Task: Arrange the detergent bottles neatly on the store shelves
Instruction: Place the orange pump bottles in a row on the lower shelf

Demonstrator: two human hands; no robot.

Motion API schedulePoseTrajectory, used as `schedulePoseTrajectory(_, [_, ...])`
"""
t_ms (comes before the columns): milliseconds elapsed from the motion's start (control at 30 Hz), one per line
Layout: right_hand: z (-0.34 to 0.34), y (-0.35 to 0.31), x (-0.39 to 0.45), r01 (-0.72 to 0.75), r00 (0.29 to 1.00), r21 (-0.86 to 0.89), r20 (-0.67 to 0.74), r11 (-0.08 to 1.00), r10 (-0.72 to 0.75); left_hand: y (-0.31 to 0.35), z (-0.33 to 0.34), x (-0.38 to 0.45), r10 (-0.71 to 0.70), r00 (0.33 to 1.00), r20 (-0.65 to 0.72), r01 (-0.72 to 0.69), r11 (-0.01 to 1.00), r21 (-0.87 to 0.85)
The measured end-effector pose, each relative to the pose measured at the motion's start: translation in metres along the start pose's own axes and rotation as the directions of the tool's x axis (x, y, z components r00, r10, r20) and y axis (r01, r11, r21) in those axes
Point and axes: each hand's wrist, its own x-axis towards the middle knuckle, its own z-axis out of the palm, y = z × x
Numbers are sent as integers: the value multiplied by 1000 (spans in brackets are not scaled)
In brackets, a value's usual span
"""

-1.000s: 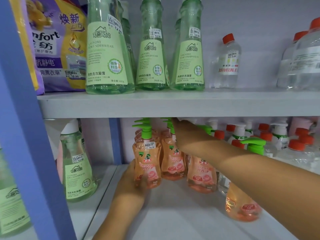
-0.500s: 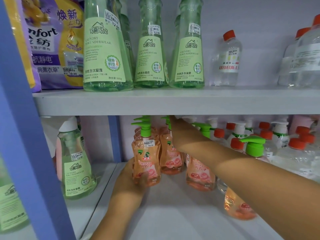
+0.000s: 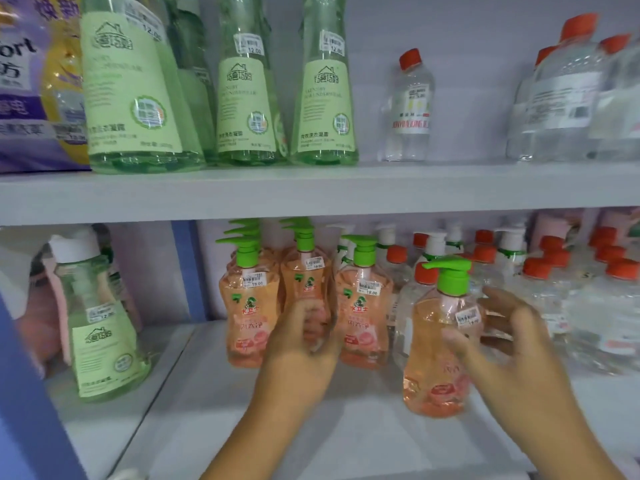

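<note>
the pink detergent bottles (image 3: 362, 306) are clear plastic with a pinched waist, filled with peach-coloured liquid and topped with bright green pump heads; each bears a small white price sticker. three columns of them stand upright at the left of the lower shelf (image 3: 311, 441), running back toward the wall. a fourth, the front bottle (image 3: 437, 344), stands alone nearer the shelf edge and to the right, its pump spout pointing left.

the left hand (image 3: 300, 348) is blurred; its fingers curl in front of the middle pink bottle, but whether they grip it cannot be told. the right hand (image 3: 498, 337) is spread with relaxed fingers around the right side of the front bottle, thumb near its front, not plainly clasping it.

crowded behind and to the right are clear bottles (image 3: 554, 292) with red caps, and some with white pumps. a tall green bottle (image 3: 100, 327) with a white cap stands in the next bay, past a blue upright (image 3: 188, 271).

on the upper shelf (image 3: 311, 194), smooth and pale grey, stand flask-shaped green bottles (image 3: 242, 95) with light green labels, a purple and yellow refill bag (image 3: 31, 98) and more clear red-capped bottles (image 3: 410, 105). the back wall is pale lilac.
</note>
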Motion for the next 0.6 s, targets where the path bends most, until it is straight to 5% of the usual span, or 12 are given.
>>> schedulePoseTrajectory(67, [10,6,-4,-90,988,25,125,996,86,7,28,11,-147,972,184,143,989,33])
schedulePoseTrajectory(133, [12,9,-5,-143,974,44,186,989,133,8,47,21,-238,948,211,228,971,74])
schedulePoseTrajectory(267, [6,9,2,-142,964,-49,221,989,150,10,61,27,-305,943,134,292,950,108])
schedulePoseTrajectory(400, [17,5,-3,-80,960,-75,262,994,97,8,28,-3,-221,971,92,211,972,106])
schedulePoseTrajectory(600, [68,-1,-15,-7,938,-19,345,1000,13,-5,-46,-40,-169,973,-158,196,965,173])
